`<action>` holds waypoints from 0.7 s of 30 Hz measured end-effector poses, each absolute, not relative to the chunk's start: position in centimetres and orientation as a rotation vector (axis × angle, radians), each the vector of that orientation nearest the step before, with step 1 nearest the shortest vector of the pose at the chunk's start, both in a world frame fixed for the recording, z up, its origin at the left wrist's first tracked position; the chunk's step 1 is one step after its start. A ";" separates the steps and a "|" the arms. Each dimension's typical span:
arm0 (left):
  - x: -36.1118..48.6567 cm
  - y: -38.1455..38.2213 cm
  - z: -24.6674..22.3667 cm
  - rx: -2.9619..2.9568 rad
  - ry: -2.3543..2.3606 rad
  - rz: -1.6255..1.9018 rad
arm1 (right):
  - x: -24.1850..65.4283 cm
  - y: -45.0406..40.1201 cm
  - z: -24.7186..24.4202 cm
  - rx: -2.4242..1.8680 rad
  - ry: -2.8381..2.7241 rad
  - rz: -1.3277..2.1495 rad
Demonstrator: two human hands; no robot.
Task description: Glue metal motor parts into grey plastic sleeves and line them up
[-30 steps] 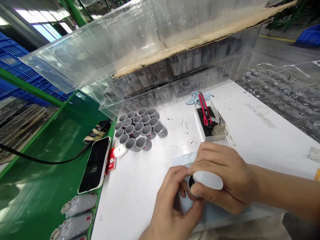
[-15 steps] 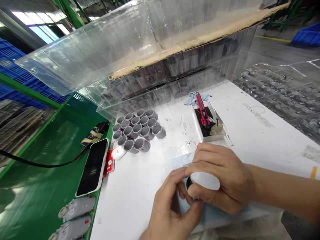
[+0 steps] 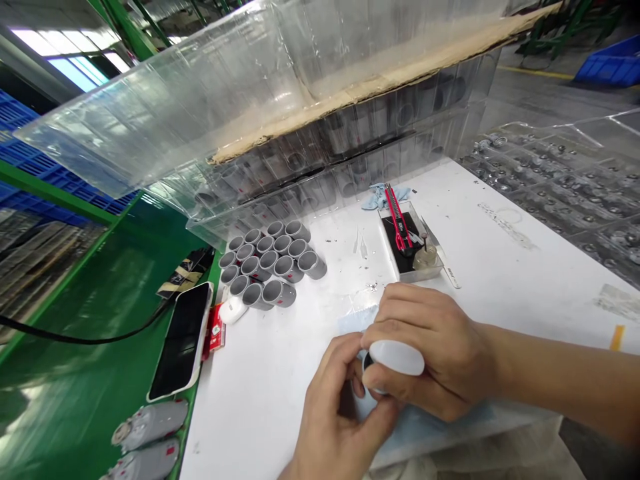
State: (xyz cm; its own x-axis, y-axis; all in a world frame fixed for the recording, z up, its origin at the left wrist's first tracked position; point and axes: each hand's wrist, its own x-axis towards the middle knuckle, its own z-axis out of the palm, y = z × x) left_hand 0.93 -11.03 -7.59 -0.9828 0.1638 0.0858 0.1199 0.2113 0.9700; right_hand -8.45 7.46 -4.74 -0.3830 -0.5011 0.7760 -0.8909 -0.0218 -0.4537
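Head view, my only window on this bench. At the near middle of the white tabletop (image 3: 270, 373), above a light-blue cloth (image 3: 357, 320), I find the round-mouthed piece (image 3: 368, 363), its dark opening partly masked by fingers. From its rim I judge it akin to the grey cylindrical cups (image 3: 279, 293) grouped farther off to the left; on that reading it should prove light, stiff-walled and smooth, likelier to turn in the grasp or scuff than to bend. I would take hold of it around the outer wall, leaving the mouth free. The white oval handle (image 3: 397, 358), seemingly rigid plastic, suits a closed fist.

Left hand (image 3: 333, 413): fingers curled, thumb opposed, together clasping the piece from the left and near sides; the contact of the hidden fingertips I cannot make out. Right hand (image 3: 433, 350): fingers folded firmly over the handle, thumb laid along its near side by the mouth, forefinger meeting the left fingertips. What the handle's covered end bears I cannot tell. Beyond the right hand, a red utility knife (image 3: 397, 223) rests in a clear tray (image 3: 417, 275).
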 end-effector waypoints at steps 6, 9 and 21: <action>0.8 -10.7 -7.4 0.345 2.490 1.879 | -8.5 7.5 -4.8 1.438 -1.891 1.362; 1.0 -11.1 -7.6 0.286 2.456 1.874 | -8.6 7.6 -4.9 1.438 -1.885 1.341; 0.9 -10.7 -7.0 0.384 2.515 1.882 | -8.5 7.7 -4.8 1.426 -1.916 1.344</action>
